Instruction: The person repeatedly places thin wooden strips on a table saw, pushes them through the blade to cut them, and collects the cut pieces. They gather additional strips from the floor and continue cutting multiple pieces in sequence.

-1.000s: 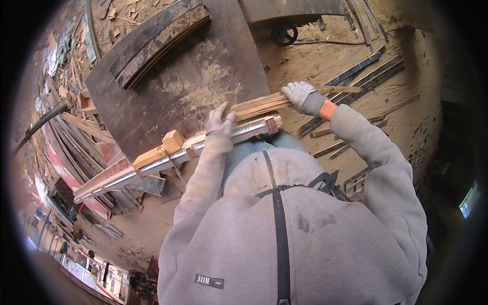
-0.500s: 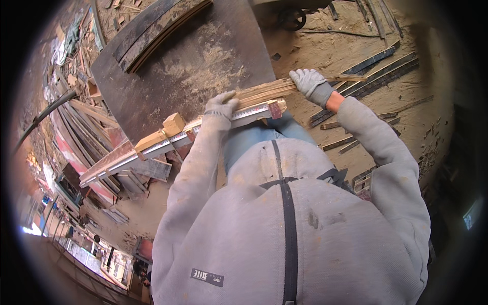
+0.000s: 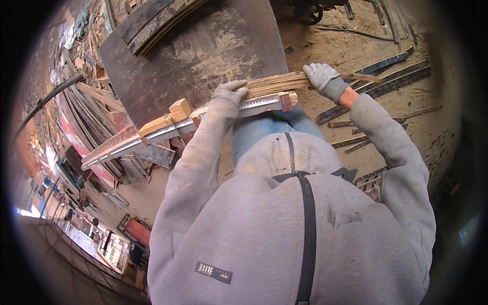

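Both my hands wear pale work gloves and grip a bundle of thin wooden strips (image 3: 277, 84) lying along the near edge of a dark metal table (image 3: 119, 76). My left hand (image 3: 230, 93) is closed over the strips' left part, with its fingertips on the table side. My right hand (image 3: 323, 79) is closed round them past the table's right corner, and their splintered ends stick out beyond it. Just nearer to me runs a rail with a white measuring scale (image 3: 260, 102), with a reddish block (image 3: 286, 101) at its right end. My left forearm crosses this rail.
A wooden block (image 3: 180, 109) sits on the rail, left of my left arm. Dark-faced strips (image 3: 162, 24) lie stacked at the table's far side, with sawdust nearby. Long dark strips (image 3: 378, 86) lie on the dusty ground to the right. Scrap boards (image 3: 89, 114) crowd the left.
The whole view has shifted, so the table and hands appear farther right and slightly higher. My hands keep their grip on the strips, at nearly the same place along the table edge.
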`<state>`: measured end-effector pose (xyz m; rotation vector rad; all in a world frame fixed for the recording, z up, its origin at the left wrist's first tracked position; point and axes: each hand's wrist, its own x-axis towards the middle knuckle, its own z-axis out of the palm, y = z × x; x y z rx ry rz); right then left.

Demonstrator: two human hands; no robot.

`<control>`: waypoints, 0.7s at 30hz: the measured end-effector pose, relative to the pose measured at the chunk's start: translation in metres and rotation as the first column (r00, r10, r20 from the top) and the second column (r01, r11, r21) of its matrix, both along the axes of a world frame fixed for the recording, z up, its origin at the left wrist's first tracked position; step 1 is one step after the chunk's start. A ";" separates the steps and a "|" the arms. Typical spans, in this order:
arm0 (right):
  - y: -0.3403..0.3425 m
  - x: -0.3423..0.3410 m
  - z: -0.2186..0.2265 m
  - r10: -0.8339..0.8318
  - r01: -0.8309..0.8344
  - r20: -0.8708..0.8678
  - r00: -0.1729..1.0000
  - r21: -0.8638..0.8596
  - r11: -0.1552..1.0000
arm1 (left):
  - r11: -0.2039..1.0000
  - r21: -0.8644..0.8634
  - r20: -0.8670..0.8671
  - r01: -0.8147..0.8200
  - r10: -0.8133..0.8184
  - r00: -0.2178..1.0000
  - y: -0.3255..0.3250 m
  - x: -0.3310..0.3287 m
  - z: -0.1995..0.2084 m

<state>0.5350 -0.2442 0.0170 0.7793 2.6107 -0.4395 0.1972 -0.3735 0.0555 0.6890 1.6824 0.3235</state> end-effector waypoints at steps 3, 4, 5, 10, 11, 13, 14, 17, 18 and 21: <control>0.000 -0.005 0.000 0.000 0.000 -0.029 1.000 0.000 1.000 | 0.999 0.042 -0.080 0.001 0.002 0.997 -0.003 0.000 0.006; 0.000 -0.007 0.000 -0.004 0.004 -0.027 1.000 -0.004 1.000 | 0.999 0.042 -0.083 0.010 -0.006 0.997 -0.004 -0.001 0.007; -0.001 -0.008 0.000 0.002 -0.002 -0.041 0.999 0.005 1.000 | 0.999 0.037 -0.089 0.014 -0.010 0.996 -0.005 -0.002 0.007; 0.000 -0.010 0.003 0.025 -0.024 -0.037 0.999 0.025 0.999 | 0.995 -0.024 -0.116 0.095 -0.097 0.989 -0.006 -0.011 -0.003; 0.000 -0.010 0.004 0.037 -0.036 -0.043 0.998 0.023 0.999 | 0.989 -0.023 -0.120 0.143 -0.145 0.982 -0.007 -0.011 -0.006; -0.002 -0.009 0.006 0.034 -0.033 -0.020 0.999 0.030 0.999 | 0.973 0.028 -0.164 0.228 -0.221 0.961 -0.009 -0.009 -0.006; -0.003 -0.009 0.007 0.047 -0.046 -0.013 0.999 0.027 0.999 | 0.961 0.078 -0.205 0.266 -0.246 0.947 -0.011 -0.007 -0.004; -0.005 -0.011 0.009 0.052 -0.052 0.008 0.999 0.028 0.998 | 0.916 -0.046 -0.313 0.399 -0.393 0.865 -0.015 0.004 0.011; -0.005 -0.012 0.009 0.045 -0.046 0.024 0.999 0.013 0.999 | 0.910 -0.082 -0.321 0.406 -0.410 0.854 -0.015 0.008 0.017; -0.002 -0.014 0.008 0.045 -0.044 0.046 0.998 -0.014 0.999 | 0.915 -0.047 -0.320 0.400 -0.393 0.862 -0.010 0.020 0.034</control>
